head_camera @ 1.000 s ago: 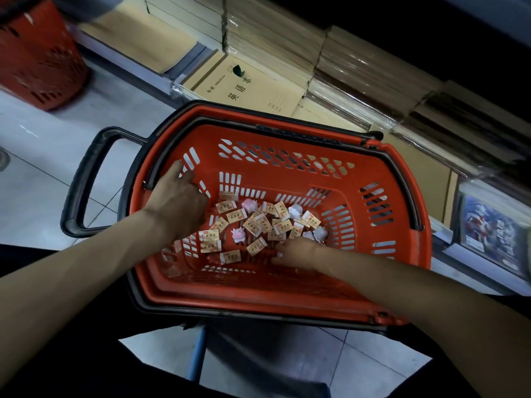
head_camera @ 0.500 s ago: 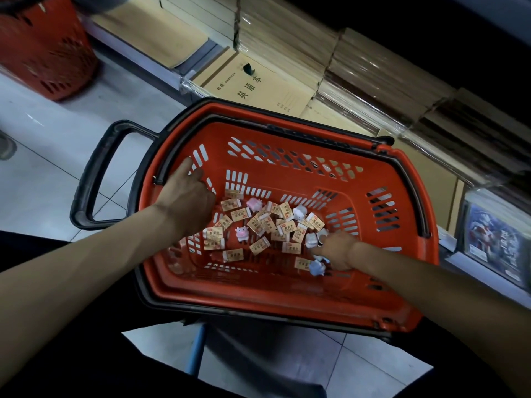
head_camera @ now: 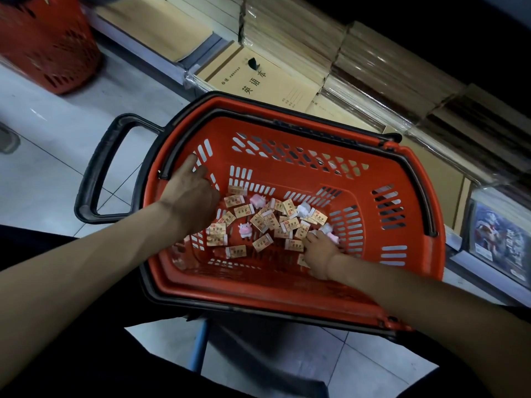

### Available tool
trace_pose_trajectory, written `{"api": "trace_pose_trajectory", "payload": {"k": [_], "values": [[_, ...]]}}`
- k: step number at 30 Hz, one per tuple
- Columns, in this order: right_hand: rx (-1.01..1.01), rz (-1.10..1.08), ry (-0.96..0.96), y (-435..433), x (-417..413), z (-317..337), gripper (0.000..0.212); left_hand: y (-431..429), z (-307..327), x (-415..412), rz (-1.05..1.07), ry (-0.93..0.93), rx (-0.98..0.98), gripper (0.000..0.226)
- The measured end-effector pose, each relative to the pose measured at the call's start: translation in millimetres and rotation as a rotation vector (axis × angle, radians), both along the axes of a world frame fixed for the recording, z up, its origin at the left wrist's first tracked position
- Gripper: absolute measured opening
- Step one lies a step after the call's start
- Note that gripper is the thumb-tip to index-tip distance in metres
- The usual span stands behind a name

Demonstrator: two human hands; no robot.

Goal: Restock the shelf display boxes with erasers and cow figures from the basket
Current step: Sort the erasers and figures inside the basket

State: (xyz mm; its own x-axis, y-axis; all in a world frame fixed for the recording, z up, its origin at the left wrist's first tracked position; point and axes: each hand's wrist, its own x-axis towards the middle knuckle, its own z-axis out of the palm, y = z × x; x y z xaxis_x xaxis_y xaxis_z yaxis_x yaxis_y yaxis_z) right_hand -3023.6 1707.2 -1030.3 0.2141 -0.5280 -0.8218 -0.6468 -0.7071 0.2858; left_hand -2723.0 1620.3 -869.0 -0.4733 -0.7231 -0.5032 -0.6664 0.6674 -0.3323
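Observation:
A red shopping basket (head_camera: 408, 179) holds several tan-wrapped erasers (head_camera: 260, 222) scattered over its floor. Among them lie small cow figures: a pink one (head_camera: 245, 230) standing left of centre, another pink one (head_camera: 257, 200) farther back, and a white one (head_camera: 303, 209). My left hand (head_camera: 191, 201) sits against the basket's inner left wall, thumb up along the slots and fingers tucked under, out of sight. On the right of the floor, my right hand (head_camera: 320, 252) has its fingers curled round a pink cow figure (head_camera: 334, 238) beside a white one (head_camera: 326, 227).
The basket's black pull handle (head_camera: 97, 168) sticks out to the left over the tiled floor. Shelves of wrapped brown exercise books (head_camera: 258, 79) run behind it. A second red basket (head_camera: 48, 44) stands at the top left. A blue stool leg (head_camera: 198, 349) shows below.
My right hand moved from the middle of the eraser pile to the cow figures on the right side of the basket floor. My left hand has stayed at the left wall.

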Motion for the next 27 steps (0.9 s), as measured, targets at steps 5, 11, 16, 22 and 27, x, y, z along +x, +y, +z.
{"api": "trace_pose_trajectory", "payload": {"k": [5,11,16,22,27], "values": [[-0.007,-0.052,-0.046,-7,12,-6,0.038,0,-4,2,-0.004,0.003,-0.005,0.038],[-0.076,-0.195,-0.333,-10,22,2,0.046,-2,-5,3,0.004,-0.001,0.006,0.039],[-0.165,-0.148,-0.569,-36,58,11,0.037,-1,-8,3,0.013,0.001,0.013,0.039],[-0.074,0.015,-0.614,-63,125,-19,0.050,-3,-10,3,0.015,0.012,0.009,0.037],[-0.191,-0.323,-0.623,-67,126,-25,0.042,-2,-10,4,0.004,0.019,0.019,0.040]]}}
